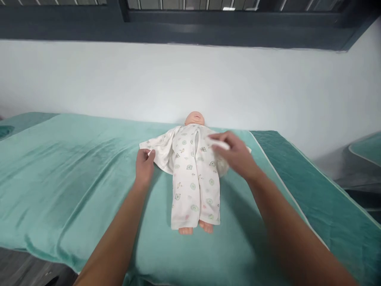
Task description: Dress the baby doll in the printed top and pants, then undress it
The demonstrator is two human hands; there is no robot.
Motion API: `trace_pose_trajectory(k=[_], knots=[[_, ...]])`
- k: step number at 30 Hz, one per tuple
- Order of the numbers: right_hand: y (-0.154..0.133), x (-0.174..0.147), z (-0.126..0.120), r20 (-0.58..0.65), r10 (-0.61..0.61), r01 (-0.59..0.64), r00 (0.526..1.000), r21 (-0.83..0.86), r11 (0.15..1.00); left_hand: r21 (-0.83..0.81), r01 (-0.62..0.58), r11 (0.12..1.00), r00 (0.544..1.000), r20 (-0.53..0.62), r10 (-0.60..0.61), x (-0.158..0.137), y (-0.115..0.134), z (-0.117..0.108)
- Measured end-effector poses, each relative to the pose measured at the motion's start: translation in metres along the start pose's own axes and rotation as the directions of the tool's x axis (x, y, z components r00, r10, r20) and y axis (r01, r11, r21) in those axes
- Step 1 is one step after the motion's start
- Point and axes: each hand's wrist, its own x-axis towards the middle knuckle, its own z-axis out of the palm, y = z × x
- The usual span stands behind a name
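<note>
We look down at a baby doll in a white cotton sleepsuit printed with small green animals [195, 178], lying on its back along the middle of a bed covered by a teal plush blanket [74, 171], its head [195, 118] toward the pale wall [119, 79] and its bare feet [196, 228] toward us. That position keeps the front opening of the suit facing up and within reach of both our arms. Our left hand [144, 165] rests on the blanket beside the doll, and its fingers [148, 154] are pressed together around the cuff of the spread sleeve [159, 149], which we judge holds the fabric flat and taut out to the side. Our right hand [236, 155] hovers over the doll's other side, near the chest and shoulder; it is blurred, but its fingers [218, 140] appear loosely curled and closed on a fold of the white cloth there, and we cannot tell how firmly. The suit's legs lie straight and smooth below. A darker green quilted mat [312, 198] shows under the blanket on the right, and a dark window frame [190, 24] runs above the wall.
</note>
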Motion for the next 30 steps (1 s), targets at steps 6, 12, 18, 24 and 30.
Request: trace_pose_trajectory(k=[6,12,18,24,30], knots=[[-0.015,-0.003,0.001,0.259,0.108,-0.152,0.96,0.16,0.975,-0.278,-0.068,0.958,0.987,0.123,0.106,-0.022,0.059,0.011],[0.011,0.051,0.012,-0.186,0.247,-0.245,0.951,0.032,0.969,-0.099,-0.39,0.915,0.561,0.762,0.322,-0.045,0.112,0.032],[0.029,0.109,0.046,-0.172,0.266,-0.306,0.949,-0.288,0.907,0.089,-0.232,0.969,0.948,0.245,0.204,0.022,0.084,0.063],[0.037,0.122,0.059,-0.123,0.337,-0.358,0.934,-0.359,0.862,0.048,-0.232,0.971,0.899,0.391,0.196,0.075,0.078,0.111],[0.053,0.123,0.049,-0.131,0.357,-0.344,0.925,0.108,0.933,0.177,-0.152,0.972,0.942,0.323,0.088,0.091,0.091,0.127]])
